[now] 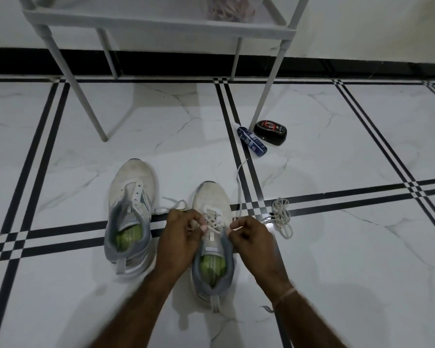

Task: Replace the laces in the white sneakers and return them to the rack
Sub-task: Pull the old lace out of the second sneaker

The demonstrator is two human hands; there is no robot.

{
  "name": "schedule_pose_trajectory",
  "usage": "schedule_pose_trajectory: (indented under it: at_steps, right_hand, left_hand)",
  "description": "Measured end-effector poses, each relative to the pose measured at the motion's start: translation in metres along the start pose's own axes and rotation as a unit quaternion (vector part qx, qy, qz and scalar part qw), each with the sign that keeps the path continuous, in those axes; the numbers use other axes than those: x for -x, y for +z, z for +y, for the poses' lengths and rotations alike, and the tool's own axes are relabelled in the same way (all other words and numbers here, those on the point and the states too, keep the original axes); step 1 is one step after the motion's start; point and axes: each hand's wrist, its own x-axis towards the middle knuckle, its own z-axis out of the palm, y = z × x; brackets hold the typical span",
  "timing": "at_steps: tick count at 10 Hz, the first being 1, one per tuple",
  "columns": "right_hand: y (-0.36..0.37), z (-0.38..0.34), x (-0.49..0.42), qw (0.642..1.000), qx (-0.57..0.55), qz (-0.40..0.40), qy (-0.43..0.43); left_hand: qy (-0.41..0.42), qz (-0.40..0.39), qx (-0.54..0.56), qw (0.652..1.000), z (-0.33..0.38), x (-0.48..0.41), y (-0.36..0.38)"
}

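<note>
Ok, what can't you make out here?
Head view: upper eyelets of the white-and-grey sneaker, hidden by left hand and right hand pinching the white lace.
Pinkish bundle on the white tubular rack: blurred, cut by top edge.
Labels on blue tube, black oval tin: too small.

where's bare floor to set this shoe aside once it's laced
Bare floor lies left of the unlaced sneaker and right of the loose lace. It is crowded around the half-laced sneaker and by the blue bottle and black case at the rack leg.
</note>
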Motion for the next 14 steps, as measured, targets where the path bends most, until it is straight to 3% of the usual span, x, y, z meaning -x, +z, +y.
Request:
schedule_pose_trajectory:
  at_steps: [1,2,3,4,5,6,7,8,9,10,11,12,13,14]
  right_hand:
    - [0.005,-0.005,0.002,0.999,0.034,-0.009,-0.018]
    - [0.008,-0.004,0.003,0.999,0.046,-0.011,-0.022]
    - [0.003,-0.004,0.000,0.999,0.029,-0.007,-0.027]
    - [0.003,-0.003,-0.003,1.000,0.017,-0.011,-0.019]
    - [0.003,0.004,-0.002,0.999,0.028,-0.002,-0.021]
    - [0.005,0.010,-0.002,0.999,0.041,0.000,-0.019]
    - [0.011,0.009,-0.003,0.999,0.035,-0.012,-0.008]
    - [0.010,0.005,-0.001,1.000,0.019,-0.016,0.000]
    - [0.007,0.003,0.003,1.000,0.021,-0.018,-0.006]
    - [0.004,0.007,0.001,0.999,0.035,-0.008,-0.013]
    - [0.005,0.010,-0.002,0.999,0.039,-0.003,-0.026]
    - [0.010,0.009,-0.003,0.999,0.040,-0.004,-0.034]
    - [0.010,0.010,-0.003,0.998,0.053,-0.007,-0.037]
    - [0.007,0.007,-0.002,0.998,0.057,-0.017,-0.035]
  left_hand:
    - [0.152,-0.008,-0.270,0.951,0.009,0.000,-0.002]
    - [0.174,-0.007,-0.263,0.949,0.008,0.000,0.004]
    - [-0.135,0.055,0.253,0.956,0.018,-0.003,0.006]
    - [-0.207,0.054,0.325,0.921,0.015,-0.005,0.005]
    - [0.004,-0.058,0.053,0.997,0.015,-0.002,0.006]
    - [0.090,-0.113,-0.126,0.982,0.016,-0.009,0.003]
    - [0.096,-0.093,-0.216,0.967,0.014,-0.011,-0.002]
    - [-0.106,-0.013,0.097,0.990,0.025,-0.010,0.001]
    - [-0.307,0.065,0.420,0.852,0.030,-0.015,-0.008]
    - [-0.142,-0.001,0.162,0.976,0.019,-0.008,-0.008]
    - [0.065,-0.085,-0.091,0.990,0.020,-0.003,-0.003]
    - [0.118,-0.088,-0.249,0.957,0.025,-0.015,-0.002]
    - [0.092,-0.067,-0.221,0.969,0.028,-0.011,0.005]
    - [-0.224,0.020,0.348,0.910,0.038,-0.015,-0.003]
